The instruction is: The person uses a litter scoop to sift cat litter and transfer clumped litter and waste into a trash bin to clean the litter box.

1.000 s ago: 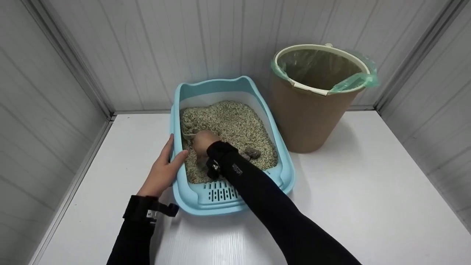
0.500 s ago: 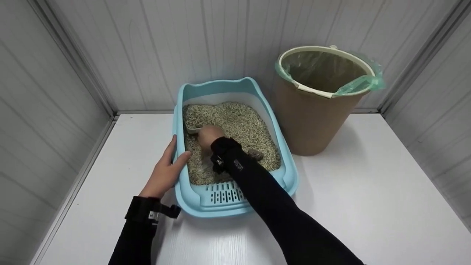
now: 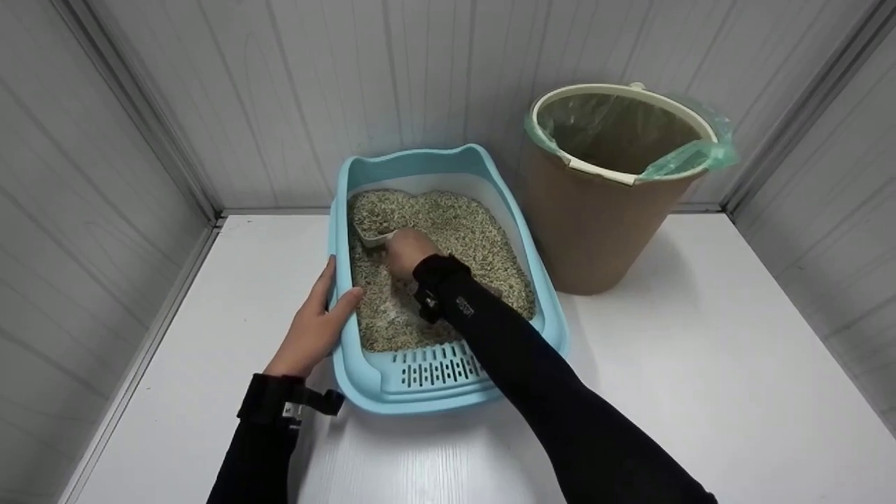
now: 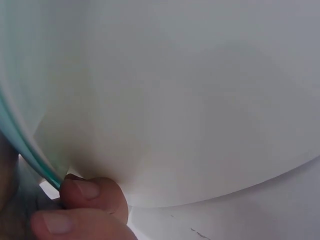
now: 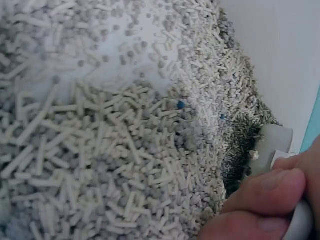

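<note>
A light blue litter box [image 3: 441,404] holds beige, pellet-like cat litter [image 3: 462,224]. My left hand [image 3: 313,329] grips its left side, thumb over the rim and fingers outside; in the left wrist view curled fingertips [image 4: 92,195] show under the rim's edge. Inside the box, my right hand [image 3: 411,253] grips the handle of a pale litter scoop [image 3: 376,240]. The scoop's head lies in the litter near the left wall, partly buried. In the right wrist view, fingers [image 5: 265,192] wrap the handle, with the scoop's back edge [image 5: 277,134] beside the white inner wall.
Right of the box stands a brown trash bin [image 3: 595,224] with a cream rim and a green bag liner [image 3: 689,157]. Both stand on a white table [image 3: 700,350] against a panelled wall [image 3: 294,105]. Litter is thin behind the right hand, showing bare bottom [image 5: 120,45].
My right hand has moved away from me and a little right with the scoop, and litter heaps up ahead of it. The dark clump is now mostly behind the right forearm. My left hand keeps its grip.
</note>
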The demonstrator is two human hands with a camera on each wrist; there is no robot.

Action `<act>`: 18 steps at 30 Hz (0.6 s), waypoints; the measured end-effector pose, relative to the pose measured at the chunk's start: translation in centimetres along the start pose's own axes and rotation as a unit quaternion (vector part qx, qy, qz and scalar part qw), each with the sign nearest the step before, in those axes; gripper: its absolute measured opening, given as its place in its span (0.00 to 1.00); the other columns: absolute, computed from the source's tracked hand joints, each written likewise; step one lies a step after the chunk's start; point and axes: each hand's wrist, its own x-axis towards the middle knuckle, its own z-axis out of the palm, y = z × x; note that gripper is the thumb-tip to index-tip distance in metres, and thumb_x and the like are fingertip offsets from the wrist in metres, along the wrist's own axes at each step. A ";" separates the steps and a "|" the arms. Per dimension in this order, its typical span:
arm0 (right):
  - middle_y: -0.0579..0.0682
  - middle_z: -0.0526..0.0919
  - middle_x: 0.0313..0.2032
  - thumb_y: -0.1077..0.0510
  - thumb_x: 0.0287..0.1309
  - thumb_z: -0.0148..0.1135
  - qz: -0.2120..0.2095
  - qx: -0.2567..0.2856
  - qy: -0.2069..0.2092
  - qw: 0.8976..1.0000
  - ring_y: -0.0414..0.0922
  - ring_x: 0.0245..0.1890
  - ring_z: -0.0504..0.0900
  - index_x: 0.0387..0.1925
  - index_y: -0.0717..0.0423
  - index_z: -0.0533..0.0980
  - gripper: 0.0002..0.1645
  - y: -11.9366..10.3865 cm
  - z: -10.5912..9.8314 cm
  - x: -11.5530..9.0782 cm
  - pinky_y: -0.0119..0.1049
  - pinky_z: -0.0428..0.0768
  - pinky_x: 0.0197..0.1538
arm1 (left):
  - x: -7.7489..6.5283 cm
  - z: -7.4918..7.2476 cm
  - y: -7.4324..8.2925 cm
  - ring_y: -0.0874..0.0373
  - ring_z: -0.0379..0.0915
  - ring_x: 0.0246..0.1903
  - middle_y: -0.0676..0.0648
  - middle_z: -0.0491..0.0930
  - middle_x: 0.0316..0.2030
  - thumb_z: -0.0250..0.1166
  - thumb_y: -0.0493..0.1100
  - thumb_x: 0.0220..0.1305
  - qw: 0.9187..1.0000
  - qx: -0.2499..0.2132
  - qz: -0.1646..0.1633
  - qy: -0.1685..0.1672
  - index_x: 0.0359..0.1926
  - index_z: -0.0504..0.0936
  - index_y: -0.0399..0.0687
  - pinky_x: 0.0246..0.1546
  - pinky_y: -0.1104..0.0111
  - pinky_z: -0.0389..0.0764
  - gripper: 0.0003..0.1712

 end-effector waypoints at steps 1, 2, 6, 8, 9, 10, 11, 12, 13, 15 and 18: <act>0.56 0.83 0.33 0.60 0.90 0.52 -0.005 -0.006 0.001 1.000 0.52 0.37 0.82 0.29 0.51 0.76 0.23 0.2 0.0 0.0 0.40 0.74 0.48 | 0.1 0.0 0.1 0.43 0.33 0.89 0.46 0.35 0.91 0.59 0.72 0.82 1.000 0.000 0.000 -0.001 0.92 0.35 0.69 0.84 0.44 0.48 0.56; 0.54 0.80 0.31 0.60 0.90 0.50 -0.008 -0.006 0.000 1.000 0.50 0.35 0.80 0.29 0.51 0.75 0.23 0.3 -0.1 -0.1 0.39 0.72 0.47 | 0.1 0.0 0.1 0.43 0.33 0.89 0.46 0.35 0.91 0.59 0.72 0.82 1.000 0.001 0.000 -0.003 0.92 0.35 0.69 0.84 0.44 0.48 0.56; 0.48 0.62 0.23 0.58 0.93 0.45 -0.010 0.015 0.002 1.000 0.45 0.27 0.63 0.26 0.48 0.68 0.27 0.7 -0.4 -0.5 0.40 0.63 0.45 | 0.2 -0.1 0.3 0.42 0.34 0.88 0.45 0.35 0.91 0.59 0.73 0.82 1.000 0.005 -0.002 -0.001 0.92 0.35 0.72 0.84 0.43 0.50 0.56; 0.47 0.57 0.22 0.57 0.94 0.43 -0.005 0.031 0.006 0.999 0.44 0.25 0.58 0.25 0.47 0.66 0.29 0.9 -0.7 -1.0 0.40 0.62 0.44 | 0.2 -0.1 0.4 0.42 0.35 0.88 0.45 0.35 0.91 0.59 0.73 0.81 1.000 0.005 -0.003 -0.002 0.92 0.35 0.73 0.83 0.43 0.51 0.56; 0.47 0.56 0.22 0.56 0.94 0.43 -0.004 0.039 0.006 0.999 0.44 0.24 0.56 0.25 0.47 0.66 0.29 1.0 -1.0 -1.2 0.40 0.61 0.43 | 0.3 0.0 0.5 0.41 0.35 0.88 0.46 0.35 0.91 0.59 0.74 0.81 1.000 0.004 -0.004 -0.002 0.92 0.34 0.74 0.83 0.42 0.52 0.56; 0.47 0.55 0.22 0.56 0.94 0.42 -0.003 0.046 0.006 0.999 0.43 0.24 0.55 0.25 0.46 0.65 0.29 1.0 -1.3 -1.5 0.40 0.61 0.42 | 0.3 0.0 0.5 0.41 0.35 0.88 0.46 0.35 0.91 0.59 0.74 0.81 1.000 0.004 -0.005 -0.002 0.92 0.34 0.74 0.83 0.42 0.52 0.56; 0.47 0.55 0.21 0.55 0.94 0.42 -0.005 0.049 0.006 0.999 0.43 0.23 0.54 0.25 0.46 0.65 0.30 1.0 -1.6 -1.9 0.40 0.61 0.42 | 0.3 0.0 0.5 0.41 0.35 0.88 0.45 0.35 0.91 0.59 0.73 0.81 1.000 0.004 -0.007 -0.003 0.91 0.34 0.74 0.83 0.42 0.52 0.56; 0.47 0.54 0.21 0.55 0.94 0.41 -0.007 0.054 0.004 0.998 0.43 0.23 0.53 0.24 0.46 0.64 0.30 1.1 -2.0 -2.2 0.40 0.60 0.42 | 0.3 0.0 0.5 0.40 0.35 0.88 0.45 0.34 0.91 0.59 0.73 0.81 1.000 0.004 -0.008 -0.002 0.91 0.34 0.74 0.83 0.41 0.52 0.56; 0.46 0.54 0.21 0.54 0.95 0.41 -0.010 0.060 0.004 0.998 0.43 0.22 0.53 0.23 0.46 0.63 0.31 1.1 -2.3 -2.5 0.40 0.60 0.41 | 0.3 0.0 0.5 0.39 0.36 0.88 0.45 0.34 0.91 0.59 0.72 0.82 1.000 0.004 -0.011 -0.002 0.91 0.33 0.74 0.83 0.41 0.52 0.56; 0.46 0.53 0.21 0.54 0.94 0.42 -0.022 0.058 0.005 0.998 0.43 0.21 0.52 0.21 0.47 0.61 0.33 1.1 -3.0 -3.3 0.40 0.59 0.40 | 0.4 0.0 0.4 0.38 0.37 0.88 0.45 0.34 0.91 0.59 0.71 0.82 1.000 0.003 -0.015 -0.001 0.91 0.33 0.74 0.82 0.40 0.53 0.55; 0.45 0.53 0.20 0.53 0.94 0.42 -0.030 0.061 0.006 0.998 0.42 0.20 0.52 0.19 0.47 0.59 0.35 1.1 -3.8 -4.5 0.40 0.60 0.37 | 0.4 0.1 0.2 0.37 0.38 0.88 0.44 0.34 0.91 0.59 0.71 0.83 1.000 0.000 -0.018 -0.001 0.91 0.33 0.73 0.82 0.39 0.55 0.56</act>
